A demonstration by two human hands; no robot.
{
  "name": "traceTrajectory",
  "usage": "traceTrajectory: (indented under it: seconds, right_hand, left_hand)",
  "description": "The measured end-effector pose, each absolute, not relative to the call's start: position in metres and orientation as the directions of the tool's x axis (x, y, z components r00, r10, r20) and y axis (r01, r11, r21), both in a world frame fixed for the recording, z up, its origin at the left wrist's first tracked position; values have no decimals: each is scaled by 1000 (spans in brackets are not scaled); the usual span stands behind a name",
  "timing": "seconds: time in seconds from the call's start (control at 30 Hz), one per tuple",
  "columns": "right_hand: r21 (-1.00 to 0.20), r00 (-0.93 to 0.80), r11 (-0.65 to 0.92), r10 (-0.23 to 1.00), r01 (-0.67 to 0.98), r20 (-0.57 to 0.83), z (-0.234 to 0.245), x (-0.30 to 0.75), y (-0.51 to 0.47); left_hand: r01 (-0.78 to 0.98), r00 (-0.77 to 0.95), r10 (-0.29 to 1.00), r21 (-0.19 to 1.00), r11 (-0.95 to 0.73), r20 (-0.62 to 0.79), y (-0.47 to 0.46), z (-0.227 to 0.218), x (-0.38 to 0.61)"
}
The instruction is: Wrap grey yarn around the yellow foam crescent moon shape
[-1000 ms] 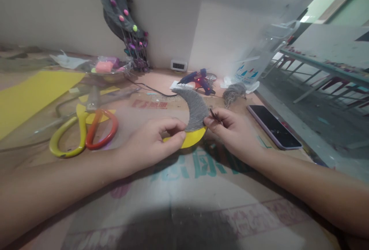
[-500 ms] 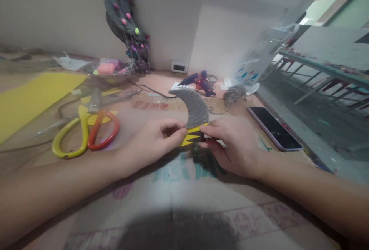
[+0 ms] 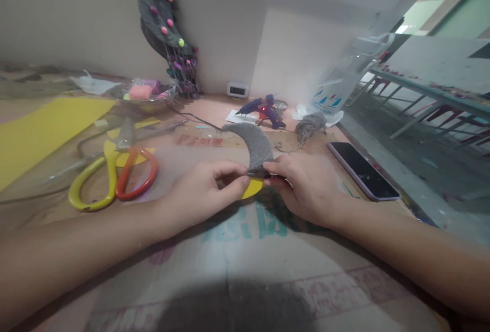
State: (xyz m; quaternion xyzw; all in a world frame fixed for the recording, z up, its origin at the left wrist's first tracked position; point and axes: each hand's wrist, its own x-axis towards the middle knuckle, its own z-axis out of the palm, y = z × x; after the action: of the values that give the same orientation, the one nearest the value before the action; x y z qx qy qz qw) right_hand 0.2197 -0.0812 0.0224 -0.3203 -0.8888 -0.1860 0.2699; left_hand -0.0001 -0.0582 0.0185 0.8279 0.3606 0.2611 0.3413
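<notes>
A yellow crescent shape [image 3: 254,153], mostly wrapped in grey yarn, is held just above the cardboard-covered table [image 3: 245,265]. My left hand [image 3: 202,194] pinches its yellow lower end between thumb and fingers. My right hand [image 3: 302,184] pinches the grey yarn against the crescent's right edge, fingers closed. The bare yellow tip shows between the two hands. The yarn strand leads back to a grey yarn ball [image 3: 309,125].
Yellow and red-handled scissors [image 3: 111,173] lie at left, by a yellow sheet [image 3: 42,127]. A blue glue gun [image 3: 264,108] and its cord sit behind the crescent. A phone [image 3: 362,168] lies at right. A bag of coloured bits [image 3: 143,91] and a dark decorated ornament [image 3: 168,36] stand at the back.
My right hand carried the yarn across the yellow end and now presses it against the crescent's edge. The crescent tilted lower, and less yellow shows. The left hand kept its pinch.
</notes>
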Motion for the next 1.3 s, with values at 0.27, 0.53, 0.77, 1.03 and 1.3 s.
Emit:
traceTrajectory:
  seconds: [0.27,0.53,0.77,1.03,1.3]
  right_hand:
    - [299,-710,695,429,654,558,20,224,-82]
    - [389,-755,675,403,627,517,22,226,-83]
    - [357,-736,672,435,649,519,22,225,-81]
    - [255,-704,704,469,662,534,21,225,-79]
    - [-6,-572,705,581,709,579,21,222,-80]
  left_hand:
    - [456,603,774,713,-533,193,-59,18,-1]
    - [469,599,772,689,-552,212,-58,16,-1]
    - [474,587,779,686,-552,221,-58,15,0]
    - [467,588,777,688,-554,227,-58,13,-1]
    - [478,596,782,702,-527,181,-58,18,1]
